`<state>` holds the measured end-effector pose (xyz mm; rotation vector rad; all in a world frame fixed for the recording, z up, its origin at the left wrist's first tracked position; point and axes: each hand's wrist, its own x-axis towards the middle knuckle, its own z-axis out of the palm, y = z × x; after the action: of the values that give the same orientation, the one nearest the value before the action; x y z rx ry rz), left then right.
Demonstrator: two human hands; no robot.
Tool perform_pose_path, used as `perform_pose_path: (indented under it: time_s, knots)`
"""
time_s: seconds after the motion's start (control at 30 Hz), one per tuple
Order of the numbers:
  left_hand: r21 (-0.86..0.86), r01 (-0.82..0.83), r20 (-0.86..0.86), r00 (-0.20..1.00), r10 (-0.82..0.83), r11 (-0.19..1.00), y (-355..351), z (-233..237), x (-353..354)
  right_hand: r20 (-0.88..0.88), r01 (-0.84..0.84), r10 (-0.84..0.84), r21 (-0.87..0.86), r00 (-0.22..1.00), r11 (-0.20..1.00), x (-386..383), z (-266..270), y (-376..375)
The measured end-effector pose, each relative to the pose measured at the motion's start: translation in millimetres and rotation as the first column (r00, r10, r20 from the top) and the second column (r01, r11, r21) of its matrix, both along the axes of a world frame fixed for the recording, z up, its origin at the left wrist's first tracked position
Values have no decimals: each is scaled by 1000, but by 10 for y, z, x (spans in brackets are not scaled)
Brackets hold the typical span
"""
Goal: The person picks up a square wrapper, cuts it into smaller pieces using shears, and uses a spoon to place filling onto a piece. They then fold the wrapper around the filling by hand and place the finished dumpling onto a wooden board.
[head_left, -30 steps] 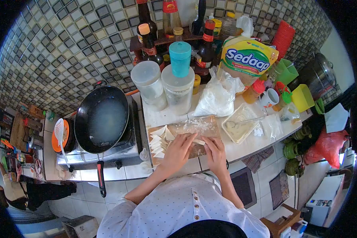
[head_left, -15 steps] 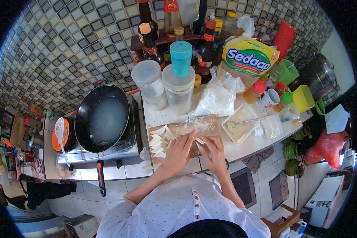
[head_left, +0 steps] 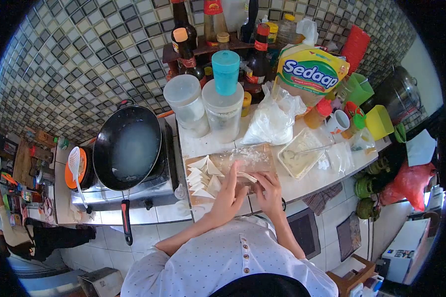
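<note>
My left hand (head_left: pixel 226 199) is over the wooden board (head_left: pixel 227 159), fingers stretched and thumb apart, holding nothing. My right hand (head_left: pixel 269 194) pinches the end of a narrow folded strip of pale dough (head_left: pixel 247 176), whose other end reaches my left fingers. Several triangular dough pieces (head_left: pixel 201 179) lie overlapping on the left part of the board, and white flour dusts its far part. Right of the board stands a rectangular tub (head_left: pixel 293 171) of pale paste with a spoon (head_left: pixel 312 149) resting in it.
To the left, a black wok (head_left: pixel 129 173) with cloudy liquid sits on a gas stove (head_left: pixel 104 197), near a white slotted ladle (head_left: pixel 74 163). Behind the board are clear canisters (head_left: pixel 187 106), a bag of white powder (head_left: pixel 270 123) and bottles. Another person (head_left: pixel 54 240) stands far left.
My left hand has lifted and turned on its side, its fingers no longer flat on the board. The dough strip shows more clearly in my right fingers.
</note>
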<state>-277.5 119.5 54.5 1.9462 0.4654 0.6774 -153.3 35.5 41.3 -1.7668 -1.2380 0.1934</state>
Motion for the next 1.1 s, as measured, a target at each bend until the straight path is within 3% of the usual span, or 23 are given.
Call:
perform_pose_path:
  time_s: [0.1,0.2,0.53,0.83,0.9,1.1]
  knots:
    - [-147,7,108,994,9,989,-70,-92,17,-22,13,-13,7,1000,1000,-13,-16,7]
    - [-174,8,22,1000,-4,985,-70,-119,7,48,3,-4,24,999,1000,16,-38,10]
    - [-162,48,19,999,-45,986,-7,-83,1,-22,-56,56,1,998,998,0,85,3]
    - [-191,44,72,997,-30,981,-28,-76,15,63,-34,36,-24,997,999,-13,33,9]
    - [-206,44,91,995,-25,978,-27,-83,16,-70,25,-27,-20,997,999,-43,22,-5]
    - [-276,55,93,995,-30,959,-21,-107,7,-196,61,-57,14,979,998,-48,-53,-46]
